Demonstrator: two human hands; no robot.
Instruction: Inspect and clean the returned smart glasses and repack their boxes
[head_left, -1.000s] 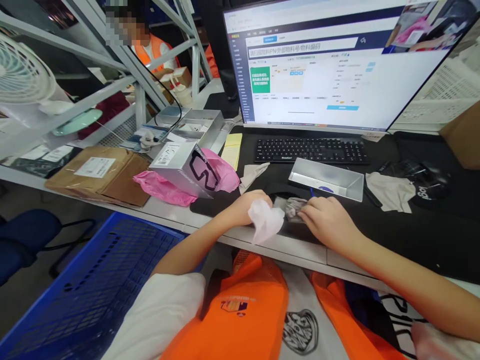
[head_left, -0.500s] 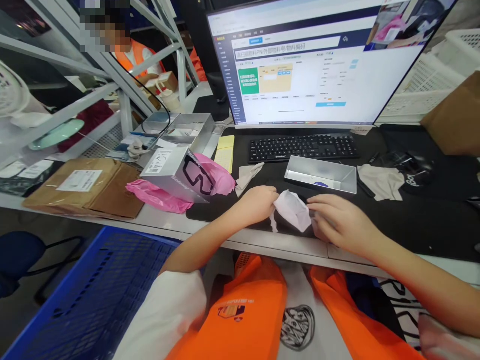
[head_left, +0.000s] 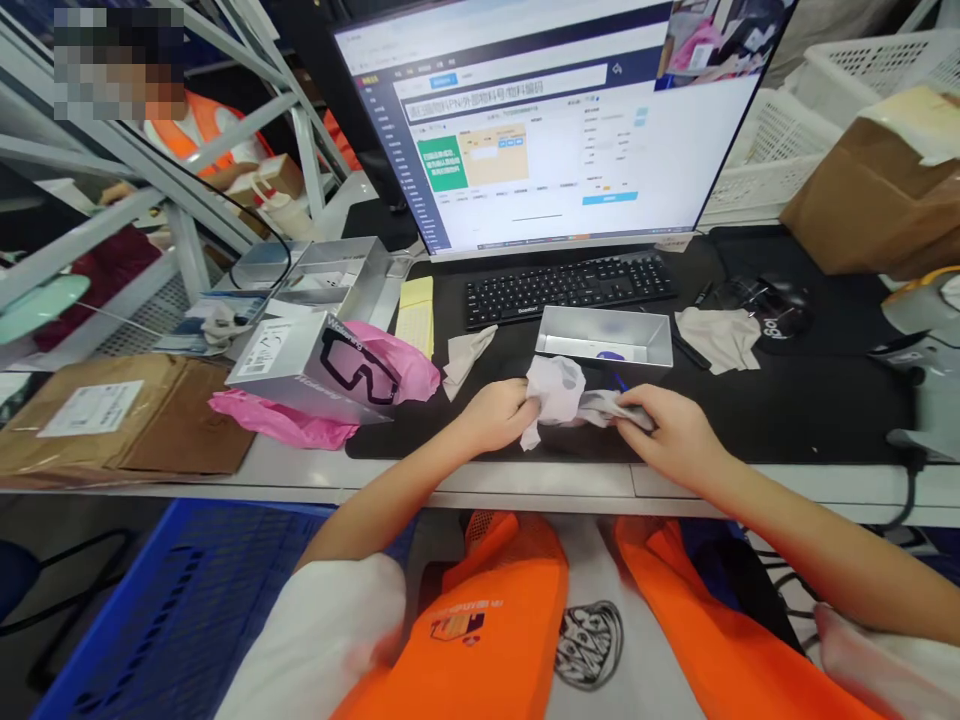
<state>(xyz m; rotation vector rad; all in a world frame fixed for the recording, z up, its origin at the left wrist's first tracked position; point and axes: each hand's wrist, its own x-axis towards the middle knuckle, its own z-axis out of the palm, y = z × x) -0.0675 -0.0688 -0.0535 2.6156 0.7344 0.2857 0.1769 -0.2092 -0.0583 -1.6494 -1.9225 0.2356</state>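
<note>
My left hand [head_left: 499, 415] is closed on a thin, crumpled white pouch [head_left: 553, 388] above the front of the desk mat. A loose strip hangs from it below my fingers. My right hand [head_left: 667, 425] pinches a crumpled greyish cloth [head_left: 598, 408] that stretches across to the pouch; whether it comes from inside cannot be made out. A small blue tip shows just above the cloth. Behind both hands lies a shallow silver box tray [head_left: 652, 340] with a blue spot inside. A beige cloth piece [head_left: 466, 360] lies to the left of the tray.
A silver goggles box [head_left: 307, 375] sits on pink plastic at the left, beside a brown carton [head_left: 120, 415]. A keyboard [head_left: 566, 290] and monitor [head_left: 525, 130] stand behind. Goggles [head_left: 772, 300] and another beige cloth [head_left: 720, 335] lie right. A blue crate [head_left: 172, 600] is below; a co-worker sits far left.
The greyish cloth now stretches out between my hands, where the pouch was held open before. My right hand grips its end. The view has shifted to the right.
</note>
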